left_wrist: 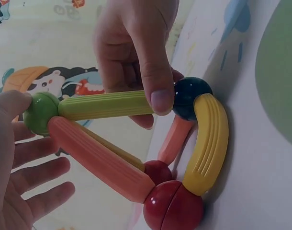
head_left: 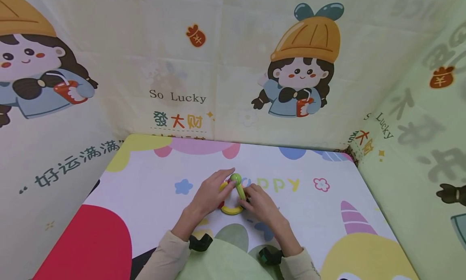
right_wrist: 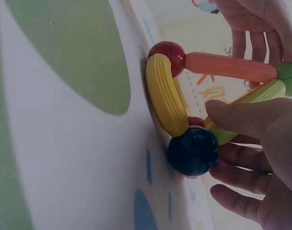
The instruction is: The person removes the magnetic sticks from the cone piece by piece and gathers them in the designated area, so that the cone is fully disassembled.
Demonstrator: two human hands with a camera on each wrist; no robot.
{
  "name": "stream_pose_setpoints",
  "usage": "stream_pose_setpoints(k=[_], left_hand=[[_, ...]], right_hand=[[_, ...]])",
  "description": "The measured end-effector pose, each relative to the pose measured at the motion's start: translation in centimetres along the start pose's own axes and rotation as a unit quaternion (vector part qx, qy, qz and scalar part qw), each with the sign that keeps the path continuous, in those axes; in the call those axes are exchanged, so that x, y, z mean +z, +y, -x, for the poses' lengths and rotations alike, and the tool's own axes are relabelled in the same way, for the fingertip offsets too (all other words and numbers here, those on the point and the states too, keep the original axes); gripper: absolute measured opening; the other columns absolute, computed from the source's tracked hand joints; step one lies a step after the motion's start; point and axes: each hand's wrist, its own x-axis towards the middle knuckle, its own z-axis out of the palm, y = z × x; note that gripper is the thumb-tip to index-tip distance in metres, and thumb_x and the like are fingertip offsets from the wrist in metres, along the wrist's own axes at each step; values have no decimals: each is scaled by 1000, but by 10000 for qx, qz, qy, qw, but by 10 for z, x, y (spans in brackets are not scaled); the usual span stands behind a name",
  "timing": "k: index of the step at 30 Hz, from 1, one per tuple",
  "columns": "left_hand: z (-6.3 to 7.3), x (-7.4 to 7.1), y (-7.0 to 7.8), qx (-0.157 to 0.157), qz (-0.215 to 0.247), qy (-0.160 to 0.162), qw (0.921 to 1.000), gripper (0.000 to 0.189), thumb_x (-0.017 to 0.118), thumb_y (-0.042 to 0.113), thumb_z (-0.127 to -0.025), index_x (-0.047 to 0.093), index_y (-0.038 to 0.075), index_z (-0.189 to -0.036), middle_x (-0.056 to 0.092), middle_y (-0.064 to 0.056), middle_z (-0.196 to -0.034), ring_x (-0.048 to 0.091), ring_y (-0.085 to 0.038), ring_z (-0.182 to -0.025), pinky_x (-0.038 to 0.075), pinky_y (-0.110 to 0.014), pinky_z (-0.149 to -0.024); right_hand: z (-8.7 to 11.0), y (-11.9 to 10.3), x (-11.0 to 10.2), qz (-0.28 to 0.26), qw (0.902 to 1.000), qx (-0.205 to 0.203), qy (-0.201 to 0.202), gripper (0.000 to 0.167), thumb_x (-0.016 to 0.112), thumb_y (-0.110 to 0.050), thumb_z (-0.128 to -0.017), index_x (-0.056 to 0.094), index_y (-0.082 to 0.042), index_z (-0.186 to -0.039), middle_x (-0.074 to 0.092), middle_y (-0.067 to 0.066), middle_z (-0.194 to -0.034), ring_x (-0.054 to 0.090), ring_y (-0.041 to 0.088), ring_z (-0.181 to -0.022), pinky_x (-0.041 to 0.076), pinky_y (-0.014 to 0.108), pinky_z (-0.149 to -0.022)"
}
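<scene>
A pyramid of toy sticks and balls stands on the table. Its apex is a green ball (left_wrist: 40, 113), pinched by my left hand (head_left: 210, 193) with thumb and forefinger, the remaining fingers spread. A green stick (left_wrist: 107, 104) slopes from that ball to a dark blue ball (right_wrist: 193, 151) at the base. Near the stick's lower end, my right hand (head_left: 263, 204) grips it between thumb and fingers. A red stick (right_wrist: 230, 66) joins the apex to a red ball (left_wrist: 174, 206). Between the red and blue balls lies a curved yellow stick (left_wrist: 208, 143). Another red ball (left_wrist: 158, 172) sits behind, partly hidden.
The white table mat (head_left: 145, 191) carries printed shapes and letters. A printed cloth (head_left: 233, 69) rises behind the table and along both sides. Small black devices, such as the one at the left wrist (head_left: 201, 242), are worn on both wrists.
</scene>
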Motion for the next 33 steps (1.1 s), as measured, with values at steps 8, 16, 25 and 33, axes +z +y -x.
stream_pose_setpoints(k=[8, 16, 25, 33], left_hand=[[-1, 5, 0, 688, 85, 186, 9974, 45, 67, 24, -96, 60, 9, -138, 67, -4, -127, 64, -17, -119, 55, -36, -98], [0, 8, 0, 985, 49, 376, 9944, 50, 75, 18, -91, 59, 6, -137, 67, -5, -120, 68, -15, -107, 58, -32, -89], [1, 5, 0, 1014, 42, 405, 9940, 50, 76, 16, -89, 61, 11, -137, 63, -3, -115, 67, -11, -99, 59, -29, -84], [-1, 5, -1, 1027, 418, 285, 9934, 55, 78, 12, -87, 59, 9, -138, 65, -4, -122, 66, -14, -108, 57, -32, -91]], right_hand=[[0, 4, 6, 101, 9998, -146, 116, 22, 77, -25, -88, 65, -11, -100, 55, -4, -90, 48, 10, -83, 47, 28, -72], [0, 3, 6, 13, 9999, -134, 100, 21, 77, -24, -88, 63, -12, -97, 52, -5, -87, 45, 11, -83, 43, 28, -70], [0, 2, 8, -1, 9993, -343, 120, 20, 77, -23, -89, 62, -12, -96, 52, -5, -86, 44, 11, -81, 40, 24, -68], [0, 0, 8, 36, 9993, -334, 183, 20, 77, -22, -88, 63, -11, -97, 52, -4, -86, 44, 11, -81, 39, 24, -68]])
